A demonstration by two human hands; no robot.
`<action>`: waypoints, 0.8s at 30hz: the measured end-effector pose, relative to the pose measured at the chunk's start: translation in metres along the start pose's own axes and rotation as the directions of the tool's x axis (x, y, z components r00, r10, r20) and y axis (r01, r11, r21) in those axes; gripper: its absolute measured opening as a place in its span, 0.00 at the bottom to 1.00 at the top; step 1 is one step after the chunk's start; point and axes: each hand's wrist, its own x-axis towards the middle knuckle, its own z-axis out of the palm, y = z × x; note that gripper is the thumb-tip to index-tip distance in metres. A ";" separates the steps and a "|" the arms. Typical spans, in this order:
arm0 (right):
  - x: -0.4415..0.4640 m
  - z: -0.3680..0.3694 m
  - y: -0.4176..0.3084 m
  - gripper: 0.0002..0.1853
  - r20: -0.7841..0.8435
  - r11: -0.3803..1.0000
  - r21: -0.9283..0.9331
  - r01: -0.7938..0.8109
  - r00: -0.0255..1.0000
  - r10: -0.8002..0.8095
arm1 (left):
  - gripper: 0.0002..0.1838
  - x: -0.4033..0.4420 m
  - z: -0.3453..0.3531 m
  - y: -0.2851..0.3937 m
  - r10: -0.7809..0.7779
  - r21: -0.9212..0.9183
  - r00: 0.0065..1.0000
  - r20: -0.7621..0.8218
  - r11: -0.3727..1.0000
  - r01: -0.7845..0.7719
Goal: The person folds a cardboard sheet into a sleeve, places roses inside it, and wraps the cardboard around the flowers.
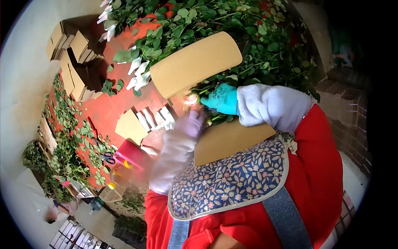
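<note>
A pale pink rose (pixel 191 98) lies between my two gloved hands, with its bloom toward the left. My right hand (pixel 222 99), in a teal glove under a white fleecy sleeve, is closed around the rose just behind the bloom. Just below the bloom is my left hand (pixel 194 121) in a light purple glove, blurred, its fingertips close to or touching the petals. Past my hands, a curved corrugated cardboard sheet (pixel 197 62) rests over leafy stems. Another flat cardboard piece (pixel 232 143) lies against my flowered apron (pixel 228 178), partly beneath my hands.
Leafy rose stems (pixel 182 25) cover the far side of the red table (pixel 120 110), some with white-wrapped heads (pixel 139 74). Stacked cardboard (pixel 74 62) stands at the left. Scissors (pixel 108 158), a pink object (pixel 130 153) and loose leaves (pixel 62 137) lie nearer left.
</note>
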 end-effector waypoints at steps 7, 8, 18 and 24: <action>-0.002 -0.006 -0.001 0.12 0.062 0.996 0.082 -0.028 0.998 0.023 | 0.29 0.003 -0.006 0.005 -0.019 -0.059 0.993 -0.114 0.998 0.012; -0.004 -0.010 -0.004 0.12 0.043 0.999 0.035 -0.021 0.999 0.020 | 0.29 0.006 -0.011 0.006 -0.044 -0.165 0.996 -0.081 0.986 0.030; -0.033 -0.058 -0.025 0.19 -0.319 0.983 -0.114 -0.145 0.942 0.102 | 0.29 0.001 -0.003 0.005 -0.067 -0.173 0.998 0.016 0.983 0.068; -0.009 -0.031 -0.005 0.15 -0.287 0.946 -0.277 -0.166 0.954 0.083 | 0.25 -0.015 0.042 -0.009 -0.381 -0.904 0.837 0.394 0.002 0.427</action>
